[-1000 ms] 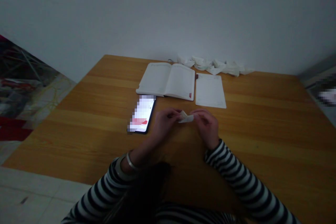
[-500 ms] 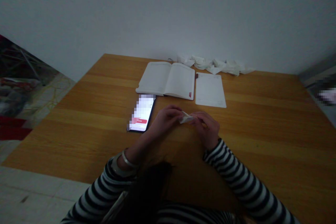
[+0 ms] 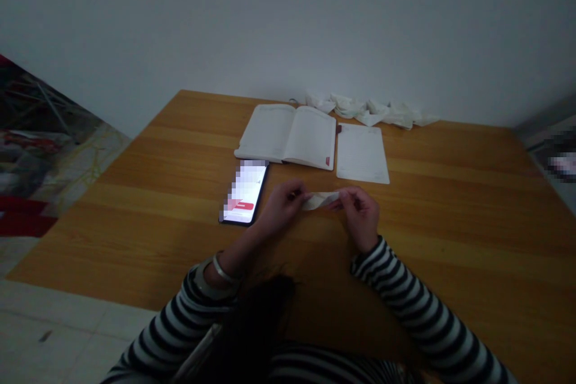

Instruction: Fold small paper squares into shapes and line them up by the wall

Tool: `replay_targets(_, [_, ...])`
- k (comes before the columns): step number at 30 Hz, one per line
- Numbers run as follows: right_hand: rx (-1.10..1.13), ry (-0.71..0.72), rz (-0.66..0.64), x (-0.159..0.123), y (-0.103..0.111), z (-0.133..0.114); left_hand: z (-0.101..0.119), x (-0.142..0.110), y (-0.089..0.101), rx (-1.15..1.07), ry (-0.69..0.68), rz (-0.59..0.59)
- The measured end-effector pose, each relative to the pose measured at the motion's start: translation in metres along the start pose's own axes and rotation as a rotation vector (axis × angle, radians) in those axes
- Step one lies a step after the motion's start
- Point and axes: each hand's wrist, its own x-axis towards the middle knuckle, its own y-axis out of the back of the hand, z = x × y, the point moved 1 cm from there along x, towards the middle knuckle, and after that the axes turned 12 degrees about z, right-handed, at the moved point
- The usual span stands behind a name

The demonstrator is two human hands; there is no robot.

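Observation:
A small folded piece of white paper (image 3: 320, 200) stretches between my two hands, a little above the table. My left hand (image 3: 284, 207) pinches its left end. The fingers of my right hand (image 3: 361, 213) are closed on its right end and partly hide it. To the left of my left hand lies a lit phone (image 3: 245, 192). Beyond the hands an open notebook (image 3: 310, 138) lies with blank pages up, and a loose lined sheet (image 3: 362, 153) rests beside it on the right.
Several crumpled or folded white papers (image 3: 373, 111) lie in a row along the table's back edge, against the wall (image 3: 315, 24). The wooden table (image 3: 450, 204) reaches past both arms. Red and cluttered things (image 3: 27, 216) are on the floor at the left.
My right hand has moved slightly right, and more of the paper now shows between the hands, drawn out flatter and longer. The phone and notebook have stayed put.

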Motion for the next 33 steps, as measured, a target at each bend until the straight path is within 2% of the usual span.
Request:
replay_targets(6, [-0.039,0.036,-0.019,-0.002,-0.001,0.002,-0.001,0.0,0.0,0.008,0.014,0.097])
replay_targets(9, [-0.029,0.023,-0.026,-0.002,-0.001,0.003,-0.001,0.0,0.003,-0.035,0.058,0.186])
replay_targets(14, [-0.014,0.014,0.048,-0.004,-0.003,0.002,-0.014,0.0,0.0,-0.384,0.274,0.482])
replay_targets(17, [-0.048,0.078,0.097,-0.006,-0.005,0.002,-0.022,-0.003,-0.01,-0.516,0.429,0.536])
replay_targets(19, [-0.06,0.103,0.124,-0.006,-0.005,0.002,-0.022,-0.006,-0.014,-0.478,0.45,0.522])
replay_targets(22, [-0.044,0.062,0.137,-0.005,-0.004,0.002,-0.012,-0.008,-0.015,-0.328,0.356,0.452])
replay_targets(24, [-0.024,0.016,0.127,-0.004,-0.004,0.002,-0.002,-0.007,-0.014,-0.313,0.262,0.366])
replay_targets(27, [-0.011,-0.02,0.1,-0.002,-0.004,0.002,0.008,-0.006,-0.01,-0.407,0.119,0.183])
replay_targets(30, [-0.046,0.023,0.099,-0.001,-0.003,0.002,0.007,-0.004,-0.006,-0.394,0.008,0.052])
replay_targets(33, [-0.099,0.112,0.123,-0.001,0.001,0.002,-0.001,-0.002,-0.003,-0.271,-0.051,0.035])
